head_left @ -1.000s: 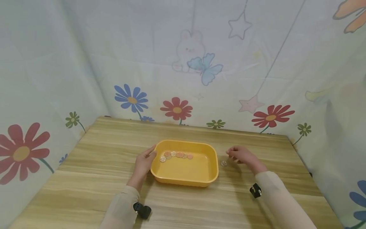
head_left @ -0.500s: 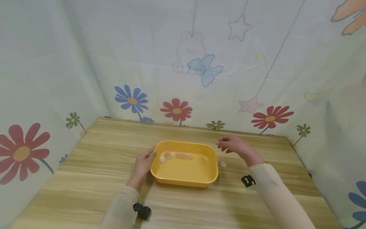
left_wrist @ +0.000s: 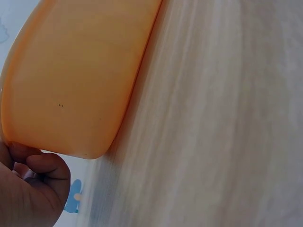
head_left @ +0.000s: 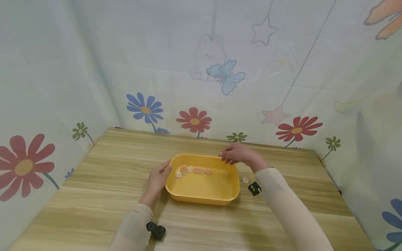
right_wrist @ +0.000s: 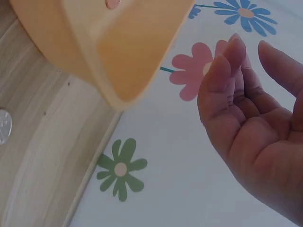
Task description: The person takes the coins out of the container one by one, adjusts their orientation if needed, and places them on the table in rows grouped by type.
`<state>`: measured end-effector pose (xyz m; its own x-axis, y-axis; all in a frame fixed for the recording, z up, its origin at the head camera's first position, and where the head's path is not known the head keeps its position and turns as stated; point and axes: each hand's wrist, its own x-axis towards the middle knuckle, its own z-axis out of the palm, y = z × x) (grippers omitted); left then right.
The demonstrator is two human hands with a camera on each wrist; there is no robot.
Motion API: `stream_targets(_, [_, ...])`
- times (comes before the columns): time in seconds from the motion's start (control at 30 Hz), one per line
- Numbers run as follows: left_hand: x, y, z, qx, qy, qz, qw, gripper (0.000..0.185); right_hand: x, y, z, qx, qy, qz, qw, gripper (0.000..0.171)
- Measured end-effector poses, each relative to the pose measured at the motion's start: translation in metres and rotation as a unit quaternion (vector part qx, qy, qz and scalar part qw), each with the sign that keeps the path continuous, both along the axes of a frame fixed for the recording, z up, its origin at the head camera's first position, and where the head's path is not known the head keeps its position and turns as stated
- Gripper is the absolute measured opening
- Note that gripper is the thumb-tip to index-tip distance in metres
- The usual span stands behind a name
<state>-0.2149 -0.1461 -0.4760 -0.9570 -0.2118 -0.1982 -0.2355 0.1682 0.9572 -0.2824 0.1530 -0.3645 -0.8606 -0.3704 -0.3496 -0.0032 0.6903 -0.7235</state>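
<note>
A yellow plastic tray (head_left: 204,201) sits mid-table with a row of several coins (head_left: 194,170) along its far side. My left hand (head_left: 158,177) rests against the tray's left wall; the left wrist view shows its fingers (left_wrist: 28,189) touching the tray's corner (left_wrist: 80,80). My right hand (head_left: 235,155) hovers over the tray's far right corner. In the right wrist view its fingers (right_wrist: 255,123) are loosely curved and apart, with nothing visible in them, beside the tray (right_wrist: 118,47). One silver coin (head_left: 245,180) lies on the table just right of the tray, also seen as a coin (right_wrist: 4,125).
The wooden table (head_left: 94,195) is walled on three sides by flower-printed cloth (head_left: 194,120). Small black cameras sit on my left wrist (head_left: 156,230) and right wrist (head_left: 254,188).
My right hand rose from the table beside the loose coin and travelled left to the tray's far right corner. The left hand, tray and loose coin stayed put.
</note>
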Motion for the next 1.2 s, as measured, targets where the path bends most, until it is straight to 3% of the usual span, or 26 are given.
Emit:
stream_targets(0.5, [0.001,0.003,0.001,0.016,0.008,0.003,0.9998,0.043,-0.006,-0.027,-0.027,-0.084,-0.065,-0.042,0.993,0.035])
stream_targets(0.93, [0.002,0.001,0.000,0.012,-0.008,0.000,0.9999,0.044,-0.008,-0.038,-0.030,-0.048,-0.065,-0.035,0.996,0.033])
stream_targets(1.2, [0.002,0.001,0.003,0.003,-0.002,0.004,1.0000,0.044,-0.011,-0.041,-0.033,0.024,-0.073,-0.022,0.997,0.025])
